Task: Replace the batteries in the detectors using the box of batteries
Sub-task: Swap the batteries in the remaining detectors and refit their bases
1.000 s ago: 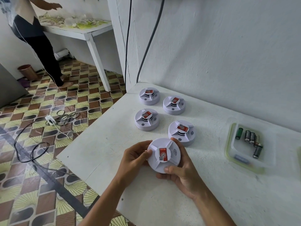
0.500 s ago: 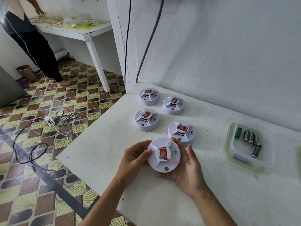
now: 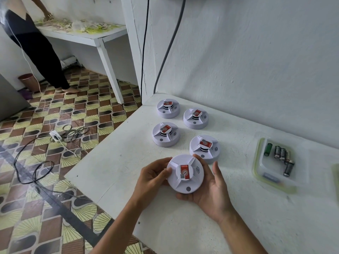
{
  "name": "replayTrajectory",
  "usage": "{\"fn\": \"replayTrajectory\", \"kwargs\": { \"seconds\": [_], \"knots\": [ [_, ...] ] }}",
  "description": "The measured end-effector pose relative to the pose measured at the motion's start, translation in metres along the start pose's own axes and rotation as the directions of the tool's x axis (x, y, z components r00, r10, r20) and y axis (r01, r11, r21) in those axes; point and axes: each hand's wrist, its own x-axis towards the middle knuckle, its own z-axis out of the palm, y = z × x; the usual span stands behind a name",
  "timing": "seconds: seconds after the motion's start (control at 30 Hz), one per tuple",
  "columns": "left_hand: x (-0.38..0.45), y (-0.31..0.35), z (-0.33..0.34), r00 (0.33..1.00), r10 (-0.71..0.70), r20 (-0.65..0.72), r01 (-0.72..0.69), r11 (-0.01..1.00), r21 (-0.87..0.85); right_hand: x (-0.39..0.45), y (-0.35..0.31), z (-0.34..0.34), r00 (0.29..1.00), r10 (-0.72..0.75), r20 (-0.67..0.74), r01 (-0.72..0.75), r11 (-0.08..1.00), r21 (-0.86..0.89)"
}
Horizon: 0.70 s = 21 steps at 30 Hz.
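A round white detector with a red label faces up just above the white table. My left hand grips its left rim, thumb on top. My right hand lies palm up under its right side, with the fingers stretched out past the rim. Several more white detectors stand behind it, the nearest just beyond my right fingertips. To the right, a clear plastic box holds several batteries, one of them green.
The wall runs close behind the table, with two cables hanging down at the corner. The table's left edge drops to a patterned floor with loose wires and a power strip. At the far left, a person stands by another white table.
My right thumb has come off the detector's front rim and the hand has opened flat beneath it. The left hand's grip has stayed the same.
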Motion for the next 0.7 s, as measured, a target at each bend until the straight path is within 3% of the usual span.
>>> {"fn": "replayTrajectory", "kwargs": {
  "seconds": [0.7],
  "knots": [
    [0.0006,-0.0015,-0.0003,1.0,0.006,-0.007,-0.006,1.0,0.025,0.0035,0.0036,0.0025,0.999,-0.012,0.038,0.013,0.999,-0.039]
  ]
}}
